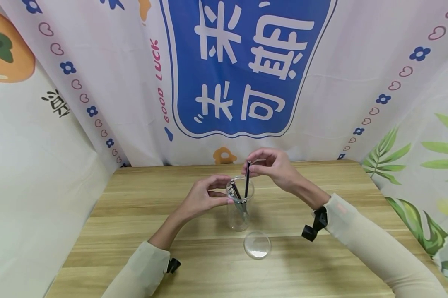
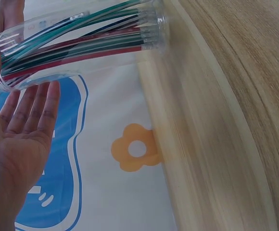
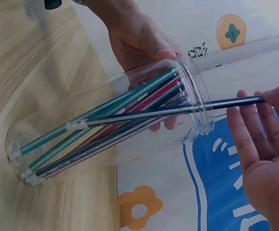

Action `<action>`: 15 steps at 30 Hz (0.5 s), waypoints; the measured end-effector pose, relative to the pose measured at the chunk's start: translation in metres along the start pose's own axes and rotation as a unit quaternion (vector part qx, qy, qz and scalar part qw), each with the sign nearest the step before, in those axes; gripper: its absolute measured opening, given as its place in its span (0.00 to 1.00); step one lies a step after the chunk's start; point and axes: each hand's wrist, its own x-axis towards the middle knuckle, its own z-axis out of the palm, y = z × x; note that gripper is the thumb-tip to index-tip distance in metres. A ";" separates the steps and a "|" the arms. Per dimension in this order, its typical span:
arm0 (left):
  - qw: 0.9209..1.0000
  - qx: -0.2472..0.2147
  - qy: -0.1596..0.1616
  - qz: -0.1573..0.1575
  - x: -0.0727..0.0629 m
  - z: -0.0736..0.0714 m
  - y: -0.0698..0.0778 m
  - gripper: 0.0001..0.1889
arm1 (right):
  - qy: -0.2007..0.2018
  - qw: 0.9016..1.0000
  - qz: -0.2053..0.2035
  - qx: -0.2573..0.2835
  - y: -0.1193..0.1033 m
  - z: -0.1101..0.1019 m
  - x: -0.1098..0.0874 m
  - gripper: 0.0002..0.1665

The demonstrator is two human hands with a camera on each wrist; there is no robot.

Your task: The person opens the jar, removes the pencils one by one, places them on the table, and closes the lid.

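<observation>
A clear plastic jar (image 1: 238, 223) stands upright on the wooden table, with several striped pencils (image 3: 144, 98) in green, red and dark colours leaning inside it. Thumb and fingers of my left hand (image 1: 201, 198) hold the jar around its upper part, just below the rim. Above the opening, my right hand (image 1: 278, 169) pinches the upper end of a dark striped pencil (image 3: 154, 114). The lower part of that pencil is inside the jar, its whitish eraser-like end above the jar's bottom in the right wrist view.
A round clear lid (image 1: 257, 245) lies on the table (image 1: 134, 231) just in front of the jar. Behind the table's back edge hangs a printed curtain (image 1: 134, 103). Similar patterned cloth covers both sides.
</observation>
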 end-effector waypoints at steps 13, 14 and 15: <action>1.000 0.012 0.000 -0.002 0.000 -0.001 0.001 0.31 | 0.087 0.993 -0.031 0.076 -0.008 -0.004 0.006 0.16; 1.000 0.014 0.000 -0.002 0.000 -0.001 0.001 0.31 | 0.092 0.992 -0.033 0.085 -0.008 -0.004 0.007 0.17; 1.000 0.014 0.000 -0.002 0.000 -0.001 0.001 0.31 | 0.098 0.990 -0.034 0.091 -0.008 -0.005 0.007 0.17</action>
